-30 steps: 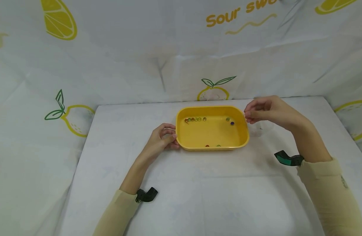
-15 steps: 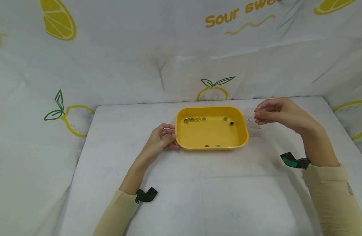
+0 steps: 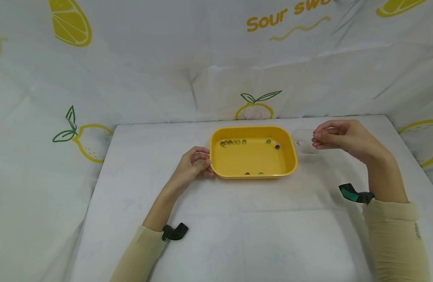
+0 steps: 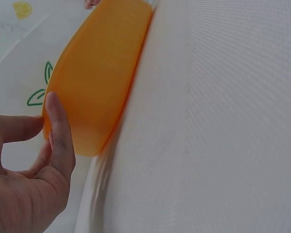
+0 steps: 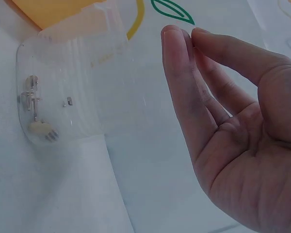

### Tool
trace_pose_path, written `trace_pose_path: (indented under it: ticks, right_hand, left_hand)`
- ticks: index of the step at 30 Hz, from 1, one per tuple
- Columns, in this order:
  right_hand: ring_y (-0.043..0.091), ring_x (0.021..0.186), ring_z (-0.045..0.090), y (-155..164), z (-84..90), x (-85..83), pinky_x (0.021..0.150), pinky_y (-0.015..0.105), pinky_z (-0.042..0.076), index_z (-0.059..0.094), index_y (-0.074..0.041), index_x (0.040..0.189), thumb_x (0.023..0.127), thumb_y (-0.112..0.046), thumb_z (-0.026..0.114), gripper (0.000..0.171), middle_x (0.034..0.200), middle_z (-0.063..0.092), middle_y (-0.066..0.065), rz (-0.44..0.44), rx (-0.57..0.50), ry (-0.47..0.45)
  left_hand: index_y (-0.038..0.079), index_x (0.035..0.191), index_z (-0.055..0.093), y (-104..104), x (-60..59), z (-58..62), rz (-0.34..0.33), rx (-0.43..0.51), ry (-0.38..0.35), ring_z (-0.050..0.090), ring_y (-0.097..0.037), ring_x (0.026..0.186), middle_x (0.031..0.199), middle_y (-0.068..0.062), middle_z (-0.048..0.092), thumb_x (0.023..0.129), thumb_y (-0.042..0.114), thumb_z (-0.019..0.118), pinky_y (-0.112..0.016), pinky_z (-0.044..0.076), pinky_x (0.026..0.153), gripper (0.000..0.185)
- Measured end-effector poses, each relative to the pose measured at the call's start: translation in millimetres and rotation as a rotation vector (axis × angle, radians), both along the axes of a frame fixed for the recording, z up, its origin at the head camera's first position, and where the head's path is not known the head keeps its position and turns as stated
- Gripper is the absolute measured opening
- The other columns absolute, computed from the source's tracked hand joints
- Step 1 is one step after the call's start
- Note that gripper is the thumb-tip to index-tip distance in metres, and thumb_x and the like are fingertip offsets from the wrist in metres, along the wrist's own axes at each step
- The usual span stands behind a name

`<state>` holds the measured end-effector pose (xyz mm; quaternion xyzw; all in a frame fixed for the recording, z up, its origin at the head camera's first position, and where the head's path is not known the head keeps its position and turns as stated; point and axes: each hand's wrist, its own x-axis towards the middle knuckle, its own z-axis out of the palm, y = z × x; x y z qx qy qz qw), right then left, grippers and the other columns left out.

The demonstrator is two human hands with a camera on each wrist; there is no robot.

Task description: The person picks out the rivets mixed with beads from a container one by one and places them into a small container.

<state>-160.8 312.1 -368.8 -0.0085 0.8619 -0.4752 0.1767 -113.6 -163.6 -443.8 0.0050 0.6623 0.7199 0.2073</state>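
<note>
A yellow tray (image 3: pixel 253 158) lies on the white table, with several small glass marbles (image 3: pixel 239 142) inside, mostly along its far side. One dark blue marble (image 3: pixel 277 147) is at the right. My left hand (image 3: pixel 193 166) holds the tray's left end, thumb and fingers on either side of the rim in the left wrist view. To the right of the tray stands a clear plastic container (image 5: pixel 72 92) with a few small metallic pieces (image 5: pixel 34 104) near its bottom. Over it is my right hand (image 3: pixel 346 139), thumb and fingertips pressed together; I see nothing between them.
White cloth with lemon prints (image 3: pixel 255 111) hangs behind the table and at both sides. The white tabletop (image 3: pixel 272 227) extends in front of the tray. A black wrist camera (image 3: pixel 355 194) sits on the right wrist.
My right hand has moved right, from the tray's right edge to over the clear container. The green marble near the blue one has rolled slightly left. My left hand stays put.
</note>
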Motion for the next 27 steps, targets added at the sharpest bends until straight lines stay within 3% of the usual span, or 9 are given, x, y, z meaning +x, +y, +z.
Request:
trace_pose_path:
  ticks: [14, 27]
  right_hand:
    - [0.019, 0.093, 0.084, 8.4, -8.7, 5.7, 0.084, 0.031, 0.071, 0.072, -0.006, 0.119, 0.108, -0.019, 0.069, 0.018, 0.097, 0.083, -0.004, -0.037, -0.088, -0.012]
    - [0.019, 0.092, 0.084, 11.8, -16.3, 7.1, 0.084, 0.033, 0.071, 0.071, -0.006, 0.120, 0.108, -0.018, 0.069, 0.017, 0.098, 0.083, -0.004, -0.049, -0.091, -0.040]
  left_hand:
    - [0.002, 0.141, 0.052, -0.3, 0.0, 1.0, -0.009, 0.001, -0.008, 0.074, -0.017, 0.081, 0.125, -0.024, 0.061, 0.107, 0.002, 0.063, -0.029, 0.071, 0.079, 0.036]
    - [0.002, 0.141, 0.052, 0.5, 0.6, 2.8, -0.003, -0.005, -0.006, 0.074, -0.018, 0.081, 0.123, -0.022, 0.062, 0.107, 0.002, 0.063, -0.030, 0.071, 0.079, 0.037]
